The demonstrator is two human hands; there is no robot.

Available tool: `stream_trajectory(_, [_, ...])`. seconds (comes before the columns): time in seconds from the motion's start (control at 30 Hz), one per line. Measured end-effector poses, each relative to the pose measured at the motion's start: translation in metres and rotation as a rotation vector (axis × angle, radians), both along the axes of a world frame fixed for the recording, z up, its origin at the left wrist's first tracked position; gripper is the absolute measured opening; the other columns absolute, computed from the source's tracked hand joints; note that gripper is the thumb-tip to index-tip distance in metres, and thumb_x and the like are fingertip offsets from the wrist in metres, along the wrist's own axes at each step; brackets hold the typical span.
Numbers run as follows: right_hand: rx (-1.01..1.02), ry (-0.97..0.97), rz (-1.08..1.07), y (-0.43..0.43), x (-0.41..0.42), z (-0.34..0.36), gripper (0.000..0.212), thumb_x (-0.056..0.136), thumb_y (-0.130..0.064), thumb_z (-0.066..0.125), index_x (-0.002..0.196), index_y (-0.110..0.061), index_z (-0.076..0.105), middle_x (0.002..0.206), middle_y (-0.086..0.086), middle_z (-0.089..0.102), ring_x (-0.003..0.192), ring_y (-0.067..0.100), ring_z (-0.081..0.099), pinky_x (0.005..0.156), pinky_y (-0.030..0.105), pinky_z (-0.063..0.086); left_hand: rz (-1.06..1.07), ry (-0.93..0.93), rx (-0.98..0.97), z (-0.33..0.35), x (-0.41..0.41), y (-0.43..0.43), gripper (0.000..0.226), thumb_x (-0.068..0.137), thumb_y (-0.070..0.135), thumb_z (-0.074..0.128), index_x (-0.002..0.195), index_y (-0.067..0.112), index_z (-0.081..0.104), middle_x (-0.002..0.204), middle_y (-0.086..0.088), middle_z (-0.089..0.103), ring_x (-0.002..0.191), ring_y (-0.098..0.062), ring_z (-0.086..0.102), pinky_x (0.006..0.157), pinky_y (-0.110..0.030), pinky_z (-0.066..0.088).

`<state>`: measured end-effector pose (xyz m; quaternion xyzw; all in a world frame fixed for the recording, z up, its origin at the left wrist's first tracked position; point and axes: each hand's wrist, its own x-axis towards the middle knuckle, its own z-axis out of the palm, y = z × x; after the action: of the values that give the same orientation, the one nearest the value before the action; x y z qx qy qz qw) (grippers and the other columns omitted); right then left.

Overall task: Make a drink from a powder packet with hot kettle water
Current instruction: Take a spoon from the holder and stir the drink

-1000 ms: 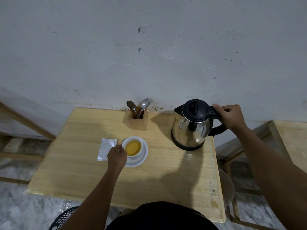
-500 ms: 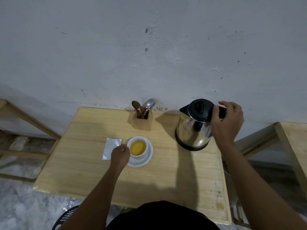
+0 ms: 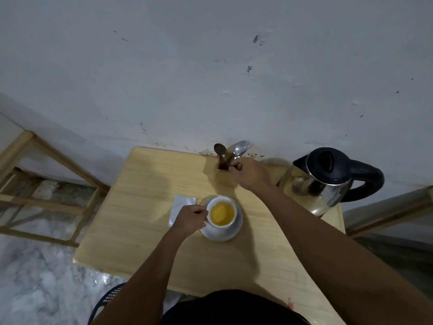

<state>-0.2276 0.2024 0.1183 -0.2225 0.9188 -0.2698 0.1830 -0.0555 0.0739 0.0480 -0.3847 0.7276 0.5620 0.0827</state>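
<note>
The cup (image 3: 222,214) of yellow drink sits on its saucer (image 3: 230,233) near the middle of the wooden table (image 3: 145,221), and everything else is placed from it. The left hand (image 3: 191,219) is curled against the cup's left side, apparently pinching the handle, though the handle itself is hidden. Beyond the cup, the right hand (image 3: 248,173) reaches into the wooden holder (image 3: 222,174), fingers closed around the stem of a spoon (image 3: 220,151) or its neighbour; which one I cannot tell. Pulling a stem out at an angle could tip the light holder, and the forearm crossing just right of the cup could knock it and spill hot liquid. The kettle (image 3: 328,179) stands well right of the cup; the white packet (image 3: 179,207) lies just left. The table abuts a scuffed pale wall, above a marbled floor.
</note>
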Motion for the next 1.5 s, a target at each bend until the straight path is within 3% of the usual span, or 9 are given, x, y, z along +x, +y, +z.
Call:
stream_trajectory(0.1, [0.115,0.006,0.013,-0.032,-0.016,-0.009,0.019,0.089,-0.039,0.052,0.098,-0.034,0.068,0.084,-0.005,0.065,0.081,0.019,0.061,0.062,0.027,0.042,-0.031,-0.017,0.026,-0.005,-0.002,-0.009,0.023,0.088,0.013,0.060,0.107,0.003,0.069,0.079,-0.014,0.070,0.071,-0.028,0.070,0.070,-0.034,0.058])
stream_trajectory(0.27, [0.253,0.054,-0.039,-0.062,-0.030,-0.027,0.028,0.089,-0.044,0.051,0.092,-0.018,0.063,0.080,0.001,0.067,0.077,0.023,0.067,0.063,0.029,0.050,-0.106,-0.008,0.039,-0.009,-0.003,-0.018,0.020,0.087,0.014,0.061,0.098,0.000,0.071,0.076,-0.014,0.067,0.062,-0.021,0.066,0.065,-0.031,0.056])
stream_trajectory(0.57, [0.210,0.103,-0.151,-0.070,-0.028,-0.042,0.024,0.097,-0.036,0.048,0.101,-0.028,0.070,0.084,-0.001,0.071,0.076,0.023,0.067,0.059,0.026,0.045,-0.166,0.038,0.004,-0.015,-0.002,-0.022,0.018,0.088,0.014,0.060,0.088,0.001,0.072,0.073,-0.016,0.066,0.053,-0.017,0.062,0.056,-0.027,0.052])
stream_trajectory(0.83, [-0.171,0.273,-0.299,-0.043,-0.005,-0.015,0.022,0.094,-0.041,0.053,0.102,-0.028,0.069,0.085,-0.006,0.072,0.077,0.018,0.066,0.058,0.027,0.045,-0.125,0.030,-0.012,-0.014,0.000,-0.020,0.017,0.087,0.017,0.060,0.096,0.008,0.072,0.086,-0.013,0.072,0.074,-0.023,0.069,0.071,-0.033,0.057])
stream_trajectory(1.07, [-0.699,0.431,-0.263,0.014,0.039,0.023,0.006,0.084,-0.012,0.071,0.088,-0.014,0.066,0.089,-0.008,0.059,0.077,0.009,0.061,0.061,0.021,0.049,-0.053,0.032,-0.019,-0.014,0.001,-0.014,0.023,0.090,0.014,0.059,0.107,0.002,0.068,0.074,-0.007,0.067,0.049,-0.006,0.062,0.054,-0.019,0.051])
stream_trajectory(1.2, [-0.759,0.244,-0.238,0.048,0.066,0.017,0.017,0.084,-0.005,0.069,0.079,-0.018,0.058,0.082,-0.008,0.066,0.077,0.015,0.067,0.070,0.024,0.053,-0.022,0.054,-0.023,-0.012,0.002,-0.009,0.024,0.091,0.012,0.058,0.109,-0.001,0.066,0.080,-0.012,0.066,0.058,-0.013,0.060,0.044,-0.011,0.046])
stream_trajectory(1.3, [-0.691,0.010,-0.191,0.070,0.085,0.004,0.010,0.095,-0.023,0.060,0.087,-0.028,0.057,0.068,-0.001,0.066,0.056,0.011,0.063,0.056,0.033,0.052,-0.014,0.067,-0.040,-0.011,0.002,-0.006,0.024,0.091,0.012,0.058,0.109,-0.001,0.066,0.083,-0.013,0.065,0.059,-0.014,0.060,0.044,-0.010,0.046])
stream_trajectory(1.4, [-0.520,-0.056,-0.165,0.088,0.098,-0.013,0.017,0.098,-0.045,0.048,0.106,-0.033,0.059,0.055,0.004,0.052,0.048,0.016,0.048,0.050,0.042,0.046,-0.020,0.073,-0.044,-0.011,0.003,-0.004,0.020,0.091,0.013,0.057,0.104,0.002,0.068,0.078,-0.014,0.064,0.058,-0.016,0.060,0.056,-0.022,0.050])
stream_trajectory(1.5, [-0.326,-0.138,-0.136,0.097,0.108,-0.025,0.018,0.099,-0.039,0.048,0.108,-0.030,0.061,0.060,0.009,0.055,0.051,0.013,0.045,0.054,0.038,0.041,-0.019,0.082,-0.045,-0.012,0.005,-0.003,0.014,0.092,0.014,0.056,0.096,0.008,0.068,0.075,-0.016,0.064,0.057,-0.019,0.060,0.067,-0.032,0.049])
